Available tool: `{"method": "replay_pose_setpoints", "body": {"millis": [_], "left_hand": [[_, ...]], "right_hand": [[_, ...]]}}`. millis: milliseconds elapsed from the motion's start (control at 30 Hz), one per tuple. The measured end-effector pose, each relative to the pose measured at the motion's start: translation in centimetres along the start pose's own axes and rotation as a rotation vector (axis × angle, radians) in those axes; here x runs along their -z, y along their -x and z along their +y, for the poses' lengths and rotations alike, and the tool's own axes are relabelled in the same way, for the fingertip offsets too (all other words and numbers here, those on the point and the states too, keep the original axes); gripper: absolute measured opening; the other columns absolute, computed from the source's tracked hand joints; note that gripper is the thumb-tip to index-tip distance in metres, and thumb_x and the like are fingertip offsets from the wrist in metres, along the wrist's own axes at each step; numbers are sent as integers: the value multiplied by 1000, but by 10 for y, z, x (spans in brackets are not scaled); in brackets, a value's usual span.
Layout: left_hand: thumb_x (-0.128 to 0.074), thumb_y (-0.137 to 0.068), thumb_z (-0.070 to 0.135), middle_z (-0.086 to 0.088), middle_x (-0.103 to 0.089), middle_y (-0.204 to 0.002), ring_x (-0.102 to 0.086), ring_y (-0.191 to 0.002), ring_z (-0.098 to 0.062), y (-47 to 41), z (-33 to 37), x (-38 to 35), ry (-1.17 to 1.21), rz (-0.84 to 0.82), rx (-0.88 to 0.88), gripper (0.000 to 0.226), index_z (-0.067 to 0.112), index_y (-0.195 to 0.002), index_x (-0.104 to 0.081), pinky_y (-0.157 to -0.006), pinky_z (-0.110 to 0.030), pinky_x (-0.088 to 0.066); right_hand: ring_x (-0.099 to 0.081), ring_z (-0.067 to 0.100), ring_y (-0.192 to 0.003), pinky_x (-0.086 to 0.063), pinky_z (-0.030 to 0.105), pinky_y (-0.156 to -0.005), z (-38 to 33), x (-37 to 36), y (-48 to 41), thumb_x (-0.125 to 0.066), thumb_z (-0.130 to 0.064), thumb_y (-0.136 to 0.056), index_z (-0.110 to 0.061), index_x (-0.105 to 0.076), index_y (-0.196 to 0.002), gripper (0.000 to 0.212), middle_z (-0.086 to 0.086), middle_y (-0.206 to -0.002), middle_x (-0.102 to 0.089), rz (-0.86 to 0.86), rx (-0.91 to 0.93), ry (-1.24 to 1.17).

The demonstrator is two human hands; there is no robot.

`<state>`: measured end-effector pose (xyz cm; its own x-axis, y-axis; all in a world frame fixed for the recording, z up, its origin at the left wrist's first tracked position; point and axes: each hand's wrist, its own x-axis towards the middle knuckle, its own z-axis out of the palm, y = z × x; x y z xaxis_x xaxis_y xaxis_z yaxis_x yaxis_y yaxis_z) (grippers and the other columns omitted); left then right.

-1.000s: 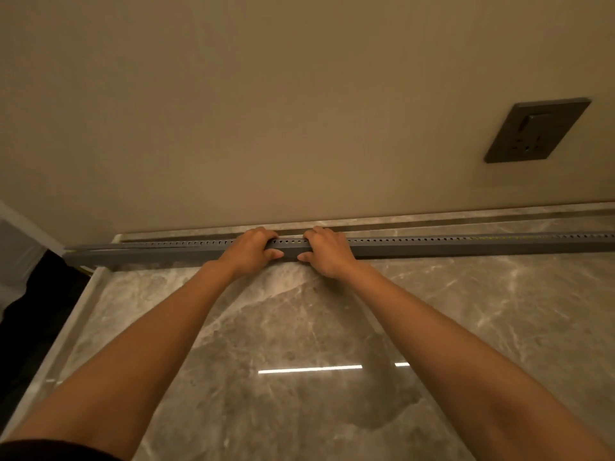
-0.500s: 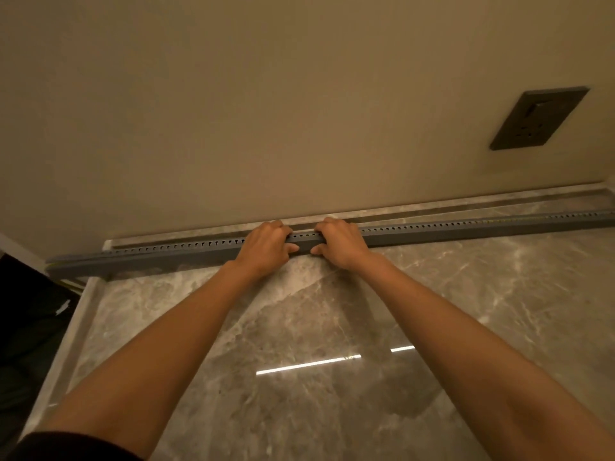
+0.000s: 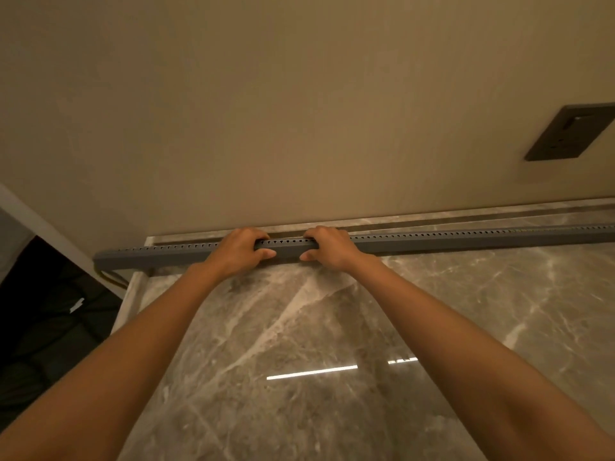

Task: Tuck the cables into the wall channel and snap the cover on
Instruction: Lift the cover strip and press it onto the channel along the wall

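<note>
The long grey channel [image 3: 432, 241] lies along the foot of the wall [image 3: 266, 111], running from 9 to 3 o'clock. It looks light, stiff yet springy, best pressed near mid-length. The left hand [image 3: 238, 251] and right hand [image 3: 329, 246] curl closed over it, thumbs in front, on the marble counter [image 3: 332, 327].

In front of me a plain beige wall [image 3: 266, 111] carries a dark socket plate [image 3: 570, 133] at the upper right. Below it lies a glossy grey marble tabletop [image 3: 332, 327] with pale veins and a bright strip of reflected light [image 3: 311, 372]. Left of its edge everything is dark.
</note>
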<state>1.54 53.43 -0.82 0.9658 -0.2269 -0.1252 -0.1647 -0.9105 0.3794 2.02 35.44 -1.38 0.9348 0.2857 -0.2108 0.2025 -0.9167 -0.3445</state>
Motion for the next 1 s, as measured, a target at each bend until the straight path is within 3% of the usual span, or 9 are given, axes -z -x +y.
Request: {"method": "replay_pose_setpoints", "body": {"millis": [100,367,500,700,833,1000], "left_hand": [[-62,-87,29,-13,-70,-101,-61,-92,-29,1,-2,-1,-10,1,3,24,11,-103,-66,-76,-37,-48],[-57,-90,32,-11,-63,-120,-56,-111,-32,-3,2,-10,-163,73,8,33,12,-116,-62,-89,-39,-46],[-56,-90,33,-12,-63,-119,-57,-110,-32,-3,2,-11,-198,89,-5,34,10,-115,-63,-88,-36,-46],[-58,-90,31,-11,-63,-120,-55,-112,-31,2,-3,-8,-77,86,-1,32,11,-114,-62,-90,-37,-45],[-60,-89,27,-13,-68,-111,-60,-101,-29,4,-14,1,32,18,-53,27,9,-109,-65,-83,-36,-47],[-61,-88,28,-15,-69,-108,-62,-99,-30,12,-41,17,56,-22,11,28,7,-107,-67,-85,-40,-49]], "right_hand": [[-55,31,-115,-39,40,-97,-14,-5,-5,-62,-34,-89,-9,-58,-117,38,11,-123,-62,-1,14,-6],[-52,30,-119,-36,40,-100,-19,-13,-7,-61,-31,-89,-9,-56,-118,37,10,-127,-59,85,9,29],[-52,30,-118,-36,40,-100,-19,-12,-7,-61,-29,-89,-9,-56,-119,36,10,-127,-59,87,8,34],[-52,31,-118,-37,41,-100,-26,-10,-7,-61,-30,-90,-9,-56,-120,37,11,-125,-60,49,-15,36],[-53,31,-118,-37,41,-99,-29,-5,-6,-60,-34,-90,-9,-55,-121,40,11,-126,-61,1,-23,25],[-54,31,-117,-38,41,-98,-41,-10,-9,-56,-36,-92,-8,-55,-120,39,12,-126,-61,-29,-5,2]]}}
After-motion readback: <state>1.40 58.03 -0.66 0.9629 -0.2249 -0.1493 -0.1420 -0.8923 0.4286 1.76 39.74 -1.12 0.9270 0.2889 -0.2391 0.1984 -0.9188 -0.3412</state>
